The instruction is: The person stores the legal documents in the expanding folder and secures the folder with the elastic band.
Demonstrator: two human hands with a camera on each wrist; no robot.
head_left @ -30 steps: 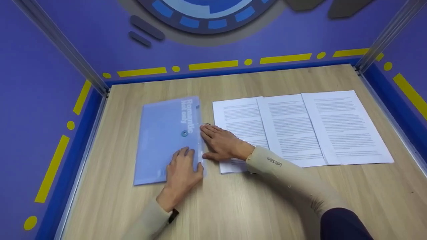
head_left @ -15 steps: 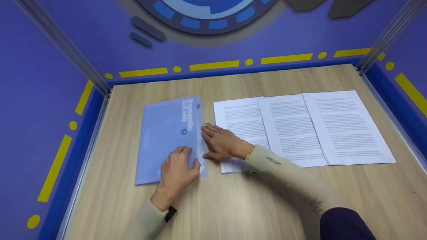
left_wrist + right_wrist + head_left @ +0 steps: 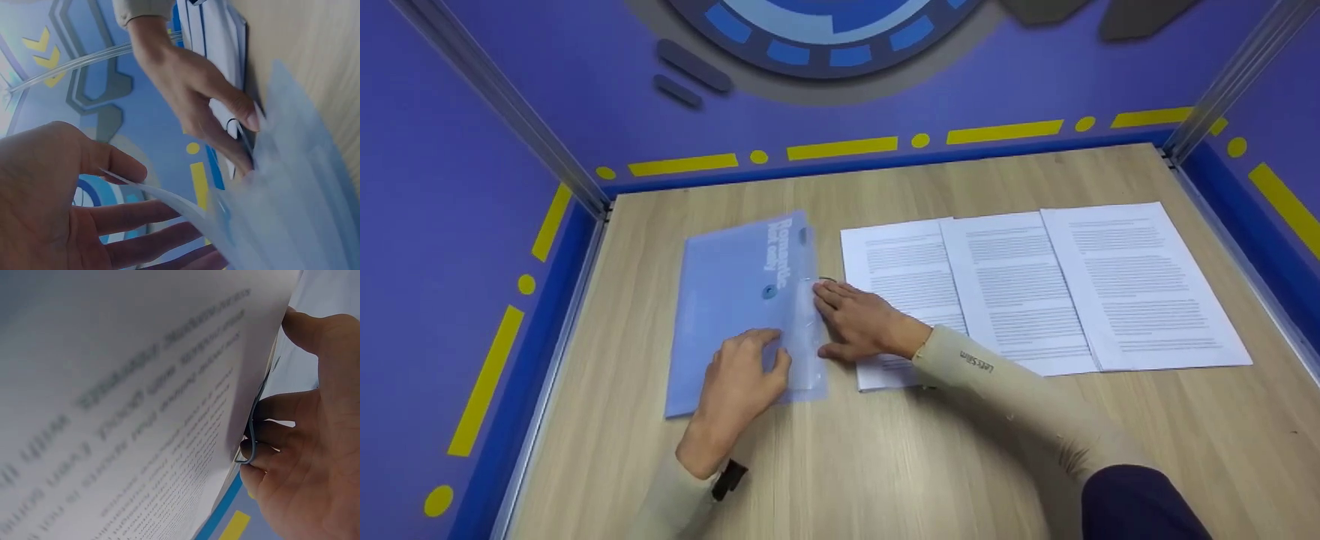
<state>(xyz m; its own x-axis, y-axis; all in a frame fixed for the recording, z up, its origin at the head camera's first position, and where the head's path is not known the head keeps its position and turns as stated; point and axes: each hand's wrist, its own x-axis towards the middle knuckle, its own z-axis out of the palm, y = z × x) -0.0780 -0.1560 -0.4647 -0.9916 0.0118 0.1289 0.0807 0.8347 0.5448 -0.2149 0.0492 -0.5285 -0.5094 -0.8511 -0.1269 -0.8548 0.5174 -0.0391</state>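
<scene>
A translucent blue plastic document folder (image 3: 712,300) lies at the left, with white lettering and a round button (image 3: 769,292) on its flap. My left hand (image 3: 739,382) pinches the flap's edge and holds it raised; in the left wrist view the clear sheet (image 3: 185,207) runs between thumb and fingers. My right hand (image 3: 859,319) presses the folder's right edge with fingers fairly straight. Beside those fingers, the right wrist view shows a thin dark cord (image 3: 256,405). What lies inside the folder is hard to make out.
Three overlapping printed paper stacks lie to the right: one partly under my right forearm (image 3: 900,259), a middle one (image 3: 1020,285) and a far right one (image 3: 1147,285). Blue panels (image 3: 840,112) wall the wooden table (image 3: 870,465) at the back and both sides.
My left hand has moved left and drawn the flap's edge up and back leftward, with the button shifting slightly. The right hand has stayed at the folder's edge.
</scene>
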